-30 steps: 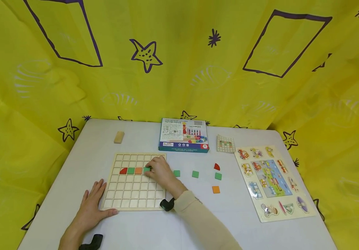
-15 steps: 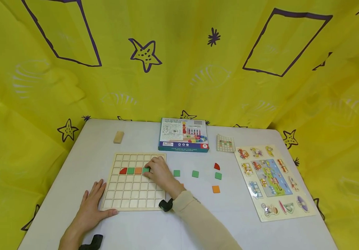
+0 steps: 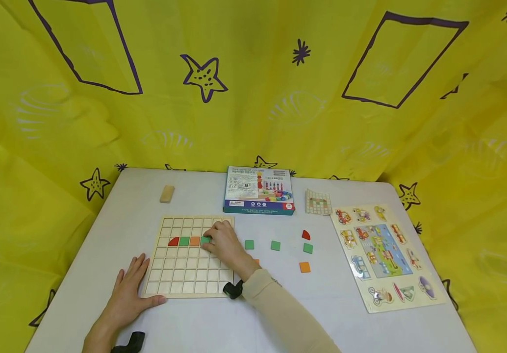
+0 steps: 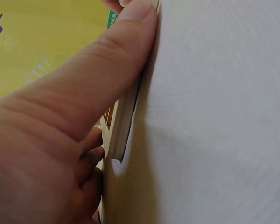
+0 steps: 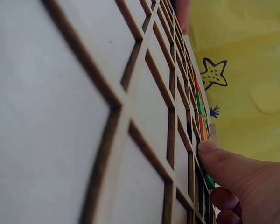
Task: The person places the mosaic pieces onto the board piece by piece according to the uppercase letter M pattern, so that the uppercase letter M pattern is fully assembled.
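Note:
A wooden grid board [image 3: 183, 275] lies flat on the table. In one row sit a red quarter-circle tile [image 3: 173, 241], a green square tile [image 3: 184, 241] and an orange square tile [image 3: 194, 241]. Just right of these, my right hand [image 3: 226, 246] pinches another green square tile [image 3: 205, 239] between thumb and fingers at its cell; the right wrist view shows this tile [image 5: 209, 181] under the thumb. My left hand [image 3: 125, 300] rests spread at the board's lower left corner, its thumb [image 4: 98, 60] along the front edge in the left wrist view.
Loose green tiles [image 3: 275, 245], an orange tile [image 3: 305, 267] and a red quarter-circle [image 3: 306, 235] lie right of the board. Behind are a printed box [image 3: 259, 191], a pattern card [image 3: 318, 202] and a wooden block [image 3: 167, 193]. A picture puzzle [image 3: 386, 260] lies far right.
My right hand has shifted very slightly left with the green tile at its cell. The left hand stays where it was.

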Tool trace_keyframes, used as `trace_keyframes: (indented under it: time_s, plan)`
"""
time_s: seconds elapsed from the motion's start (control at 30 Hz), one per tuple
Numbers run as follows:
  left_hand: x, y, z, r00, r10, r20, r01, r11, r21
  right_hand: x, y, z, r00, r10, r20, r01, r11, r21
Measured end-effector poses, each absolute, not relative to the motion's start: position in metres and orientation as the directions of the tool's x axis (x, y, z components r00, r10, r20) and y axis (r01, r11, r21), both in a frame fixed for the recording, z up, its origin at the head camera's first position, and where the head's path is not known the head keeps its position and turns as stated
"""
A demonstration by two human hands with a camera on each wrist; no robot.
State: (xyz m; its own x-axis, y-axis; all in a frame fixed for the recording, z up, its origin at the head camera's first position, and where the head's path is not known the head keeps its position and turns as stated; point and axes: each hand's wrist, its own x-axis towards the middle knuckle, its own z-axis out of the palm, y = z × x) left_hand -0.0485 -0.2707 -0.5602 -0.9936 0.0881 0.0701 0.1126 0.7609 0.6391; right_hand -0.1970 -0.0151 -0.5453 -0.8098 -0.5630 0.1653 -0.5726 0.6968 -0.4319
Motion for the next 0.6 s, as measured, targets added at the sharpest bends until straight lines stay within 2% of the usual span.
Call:
trace_keyframes:
  time_s: [0.37,0.6]
  plan:
    - [-0.049,-0.270,-0.561,-0.994,0.087,0.071,0.112,0.760,0.640,-0.195,-0.011,-0.546,-0.812,-0.560,0.165,-0.570,0.700,-0.431]
    - [-0.049,-0.270,-0.560,-0.995,0.083,0.059,0.102,0.763,0.638,-0.195,0.005,-0.538,-0.842,-0.513,0.165,-0.519,0.688,-0.507]
